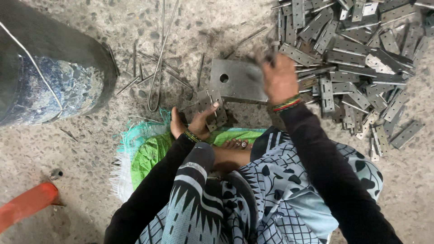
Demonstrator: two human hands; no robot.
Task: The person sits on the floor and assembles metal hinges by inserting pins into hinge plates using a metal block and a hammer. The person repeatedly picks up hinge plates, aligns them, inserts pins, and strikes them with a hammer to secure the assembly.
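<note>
Steel hinge point(211, 107) pinched in left hand point(195, 123); right hand point(279, 79) raised, blurred, grip unclear.

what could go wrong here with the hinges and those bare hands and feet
The left hand holds a metal hinge bare-skinned, so a sharp edge might cut it. The right hand is blurred, raised over the steel block; what it grips is unclear, and a stray swing could land on the left fingers. Bare toes sit close to the block, and loose pins lie scattered on the floor.
</note>
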